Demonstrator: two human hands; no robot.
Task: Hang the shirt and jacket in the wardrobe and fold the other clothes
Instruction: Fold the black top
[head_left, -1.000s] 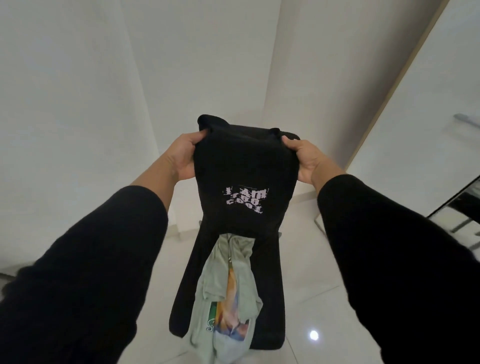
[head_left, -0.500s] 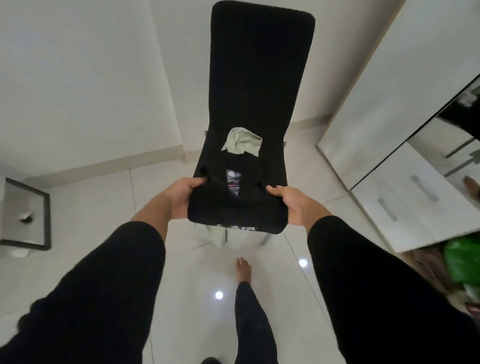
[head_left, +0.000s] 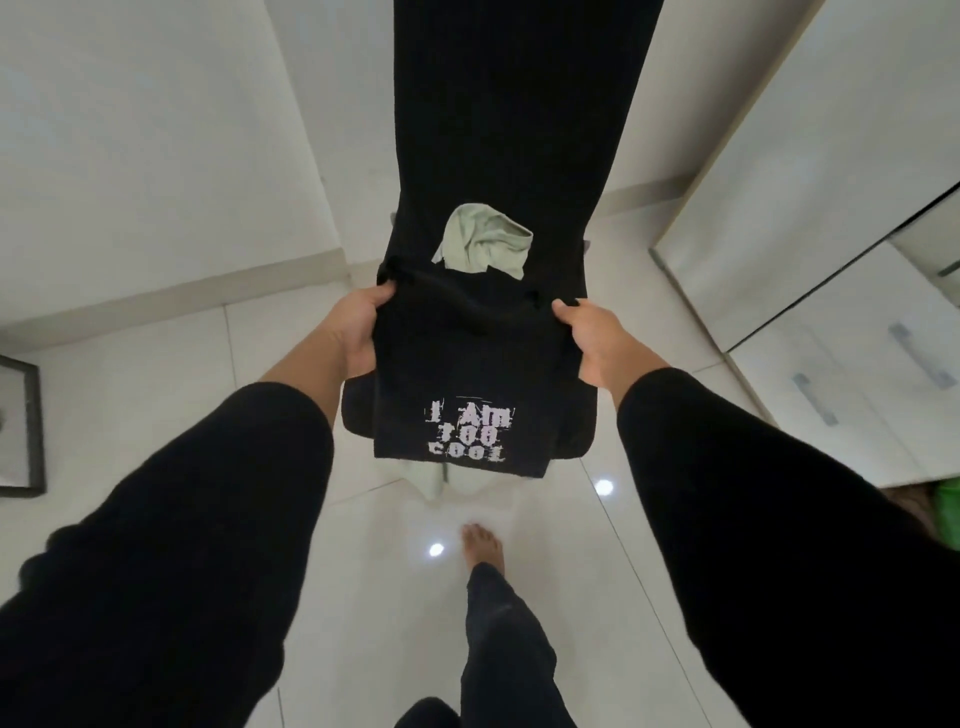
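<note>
Head view, folded black shirt (head_left: 462, 374) held lengthwise, print toward viewer

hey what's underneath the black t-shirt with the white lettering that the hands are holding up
Below the black t-shirt, gripped by the left hand and right hand, a pale green garment lies on the black chair, showing above and below the shirt. Its middle and the seat are covered.

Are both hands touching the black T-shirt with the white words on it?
Touching. The head view shows the left hand and the right hand each gripping an upper edge of the folded black printed T-shirt, fingers curled over the cloth.
</note>
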